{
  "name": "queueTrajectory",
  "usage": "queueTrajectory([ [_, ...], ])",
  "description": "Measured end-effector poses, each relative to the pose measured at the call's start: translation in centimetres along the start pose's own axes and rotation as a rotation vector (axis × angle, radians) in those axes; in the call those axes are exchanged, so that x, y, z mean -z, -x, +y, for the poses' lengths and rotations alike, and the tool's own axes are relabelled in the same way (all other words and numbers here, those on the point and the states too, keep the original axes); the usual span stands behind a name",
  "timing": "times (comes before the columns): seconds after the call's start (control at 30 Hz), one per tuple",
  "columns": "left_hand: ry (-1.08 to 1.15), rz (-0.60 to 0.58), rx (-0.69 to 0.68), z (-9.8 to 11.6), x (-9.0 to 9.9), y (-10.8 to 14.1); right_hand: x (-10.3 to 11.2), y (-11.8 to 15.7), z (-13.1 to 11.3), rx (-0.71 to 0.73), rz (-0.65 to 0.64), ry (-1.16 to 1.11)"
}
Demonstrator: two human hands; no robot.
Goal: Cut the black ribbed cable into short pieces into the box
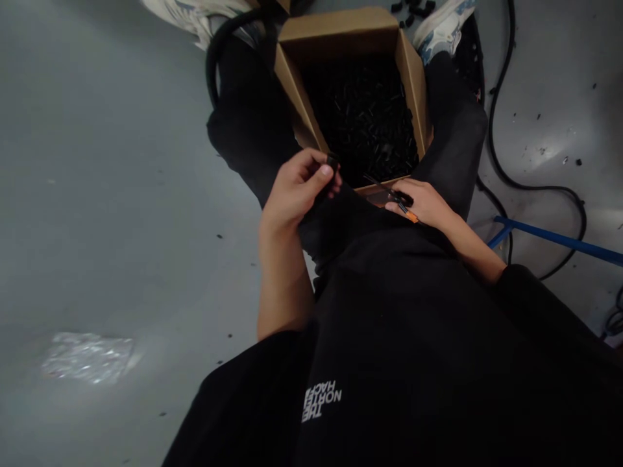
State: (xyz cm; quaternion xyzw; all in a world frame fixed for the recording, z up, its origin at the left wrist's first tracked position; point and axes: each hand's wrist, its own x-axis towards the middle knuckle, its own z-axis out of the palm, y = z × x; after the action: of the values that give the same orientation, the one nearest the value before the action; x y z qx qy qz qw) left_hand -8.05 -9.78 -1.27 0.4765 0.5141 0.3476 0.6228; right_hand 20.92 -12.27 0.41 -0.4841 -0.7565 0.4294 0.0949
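Between the thumb and fingers of my left hand (304, 185) is a small black piece (333, 162), held near the box's lower left corner. My right hand (421, 201) is closed around a cutting tool (406, 211) with dark blades and some orange on its handle. The blades point up and left, over the near edge of the cardboard box (341, 24). Many short black pieces (374, 117) lie inside this box, which stands on the floor between my legs.
A long black hose (494, 130) curves over the floor (146, 194) at the right, near a blue bar (559, 239). Black scraps (416, 10) lie by my shoe (440, 32) at the top. A clear plastic bag (90, 357) lies at the lower left.
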Motion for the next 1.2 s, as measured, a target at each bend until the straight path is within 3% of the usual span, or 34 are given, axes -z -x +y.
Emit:
queueTrajectory([
  [0.1, 0.038, 0.136, -0.115, -1.2, -1.7, -0.9, 0.3, -0.4, -1.3, -0.119, -0.076, 0.172],
  [0.23, 0.034, 0.078, -0.158, -1.8, -3.9, -1.9, 0.6, -1.3, -2.9, -0.181, -0.113, 0.271],
  [0.5, -0.160, 0.044, -0.113, -1.0, -3.2, -1.0, -0.2, -0.8, -0.6, -0.135, 0.061, -0.032],
  [0.63, -0.214, 0.045, -0.119, -0.4, -4.3, -0.4, -0.9, -1.0, -0.4, -0.126, 0.131, -0.118],
  [0.73, -0.179, -0.024, -0.083, -0.1, -5.1, -0.1, -1.0, -1.4, -0.7, -0.105, 0.153, -0.141],
  [0.87, -0.189, -0.066, -0.083, 0.0, -4.6, 0.0, 0.1, -1.5, -0.7, -0.091, 0.072, -0.140],
  [1.07, -0.198, -0.260, -0.114, 0.4, -2.9, 0.0, 1.8, -0.9, 0.5, -0.008, -0.132, -0.325],
  [1.2, -0.233, -0.284, -0.139, 0.9, -3.1, 0.2, 1.5, -1.1, 0.3, 0.037, -0.126, -0.359],
])
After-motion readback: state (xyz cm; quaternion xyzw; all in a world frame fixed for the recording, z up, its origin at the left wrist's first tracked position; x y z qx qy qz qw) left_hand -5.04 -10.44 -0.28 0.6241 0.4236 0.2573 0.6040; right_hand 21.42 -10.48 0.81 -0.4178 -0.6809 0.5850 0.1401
